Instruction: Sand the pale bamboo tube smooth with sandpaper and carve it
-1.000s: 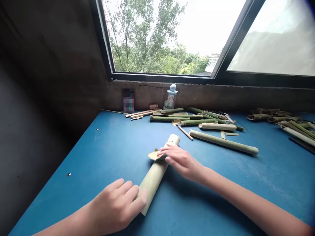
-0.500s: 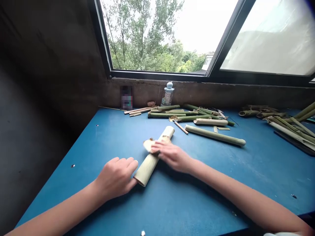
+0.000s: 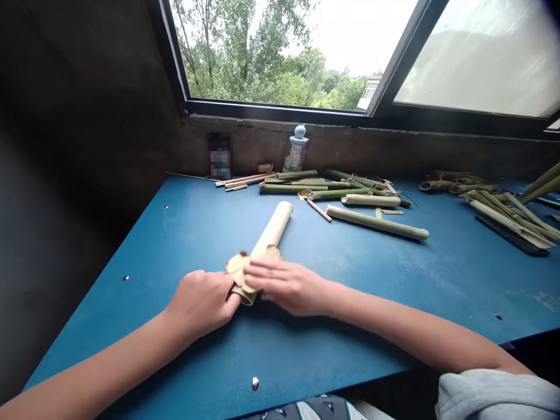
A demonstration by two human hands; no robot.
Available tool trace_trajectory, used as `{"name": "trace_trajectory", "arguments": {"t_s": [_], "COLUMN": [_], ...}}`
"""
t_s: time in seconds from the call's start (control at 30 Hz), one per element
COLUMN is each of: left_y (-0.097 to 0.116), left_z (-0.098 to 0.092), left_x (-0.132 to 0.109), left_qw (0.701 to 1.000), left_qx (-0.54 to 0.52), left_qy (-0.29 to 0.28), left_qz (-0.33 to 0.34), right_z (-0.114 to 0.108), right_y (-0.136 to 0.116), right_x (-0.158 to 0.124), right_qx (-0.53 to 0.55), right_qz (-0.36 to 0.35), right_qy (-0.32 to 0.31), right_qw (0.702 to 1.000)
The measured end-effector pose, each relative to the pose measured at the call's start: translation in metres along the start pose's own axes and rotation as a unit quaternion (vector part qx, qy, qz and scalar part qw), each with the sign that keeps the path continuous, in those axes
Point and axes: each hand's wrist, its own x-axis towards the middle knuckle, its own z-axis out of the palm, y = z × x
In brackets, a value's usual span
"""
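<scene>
A pale bamboo tube lies slanted on the blue table, its far end pointing away from me. My left hand is closed around its near end, with a finger at the hollow opening. Laid over the tube, my right hand presses a curled, pale yellow piece of sandpaper with brown, ragged edges against it close to that near end. The fingers of this hand lie fairly straight across the sheet, and part of the sheet is hidden beneath them.
Several green bamboo pieces lie along the back, with a longer bamboo tube in front. A blue-lidded jar stands by the wall. More split bamboo is heaped at right. A bolt marks the table's front.
My right hand has slid the sandpaper down the tube toward me, up close to my left hand. The left hand keeps its hold on the near end. The camera view has tilted slightly downward.
</scene>
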Motion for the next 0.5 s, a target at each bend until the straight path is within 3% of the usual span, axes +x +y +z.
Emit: {"name": "trace_trajectory", "arguments": {"t_s": [0.07,0.13,0.23,0.3,0.4,0.5], "left_y": [0.000,0.000,-0.001,-0.002,-0.007,-0.015], "left_z": [0.005,0.010,0.012,0.009,0.001,-0.002], "left_x": [-0.001,0.000,0.001,0.001,0.001,0.000], "left_qw": [0.999,0.998,0.990,0.956,0.890,0.890], "left_qx": [0.019,0.008,-0.130,-0.284,-0.443,-0.448], "left_qy": [0.043,0.057,-0.007,-0.066,-0.110,-0.083], "left_qz": [0.021,0.036,0.050,0.037,-0.012,-0.022], "right_z": [0.007,0.002,-0.017,-0.025,-0.025,-0.023], "right_y": [-0.007,0.012,0.057,0.071,0.054,0.024], "right_x": [0.005,0.003,-0.007,-0.014,-0.016,-0.009], "right_qx": [0.002,-0.024,-0.072,-0.086,-0.092,-0.132], "right_qz": [-0.036,0.013,0.111,0.128,0.118,0.033], "right_qy": [-0.021,0.008,0.069,0.077,0.070,0.071], "right_qw": [0.999,1.000,0.989,0.985,0.986,0.988]}}
